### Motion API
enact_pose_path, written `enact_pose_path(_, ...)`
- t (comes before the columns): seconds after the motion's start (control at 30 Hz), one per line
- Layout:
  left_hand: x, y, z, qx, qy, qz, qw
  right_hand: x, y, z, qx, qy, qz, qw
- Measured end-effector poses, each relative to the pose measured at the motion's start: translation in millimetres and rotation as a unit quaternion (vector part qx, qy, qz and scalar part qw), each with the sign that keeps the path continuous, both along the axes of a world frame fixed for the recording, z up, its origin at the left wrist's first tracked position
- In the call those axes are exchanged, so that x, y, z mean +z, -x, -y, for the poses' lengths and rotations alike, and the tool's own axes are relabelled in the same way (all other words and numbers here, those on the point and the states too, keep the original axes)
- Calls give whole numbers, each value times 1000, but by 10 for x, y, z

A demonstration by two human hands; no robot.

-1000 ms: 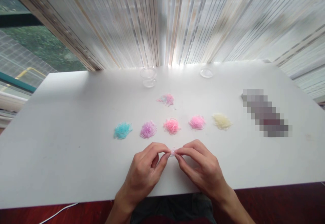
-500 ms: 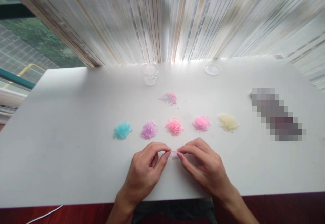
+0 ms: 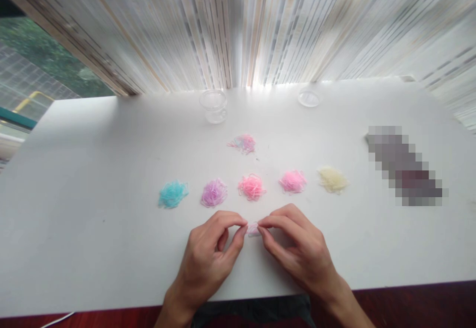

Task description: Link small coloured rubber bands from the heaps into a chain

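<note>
Near the table's front edge, my left hand [image 3: 211, 251] and my right hand [image 3: 297, 244] face each other, thumb and forefinger of each pinched together. Whatever lies between the fingertips is too small to make out. A little pale pink and lilac bunch of bands [image 3: 253, 229] shows between the two pinches. Beyond the hands runs a row of small piles of thin bands: blue [image 3: 173, 193], purple [image 3: 214, 192], coral pink [image 3: 252, 187], pink [image 3: 293, 182] and pale yellow [image 3: 332, 180]. A mixed pile [image 3: 243, 143] lies farther back.
At the back of the white table [image 3: 92, 169] stands a clear round container [image 3: 214, 106], with a clear lid [image 3: 309, 98] to its right. A pixelated object [image 3: 405, 167] lies on the right. Striped curtains [image 3: 238, 26] hang along the back edge.
The view has shifted slightly. My fingertips are a little farther apart, and the pink strand seen between them earlier is no longer distinct.
</note>
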State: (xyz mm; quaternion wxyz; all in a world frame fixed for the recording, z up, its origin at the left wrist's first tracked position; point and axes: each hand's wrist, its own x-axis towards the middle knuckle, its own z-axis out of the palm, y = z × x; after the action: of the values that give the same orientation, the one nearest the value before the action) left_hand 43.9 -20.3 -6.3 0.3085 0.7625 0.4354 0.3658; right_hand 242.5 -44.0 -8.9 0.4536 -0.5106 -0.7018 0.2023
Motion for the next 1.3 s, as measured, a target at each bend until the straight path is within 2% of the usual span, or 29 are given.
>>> enact_pose_path(0.9, 5, -17, -2, -14, -56, -35, 998, -6, -18, 15, -9, -4, 7, 1000)
enact_pose_path(1.2, 20, -45, 16, -3, -82, -53, 995, 7, -8, 3, -19, -22, 10, 1000)
enact_pose_path(1.3, 54, 14, 20, 12, -88, -61, 994, -2, -14, 8, -21, -20, 13, 1000)
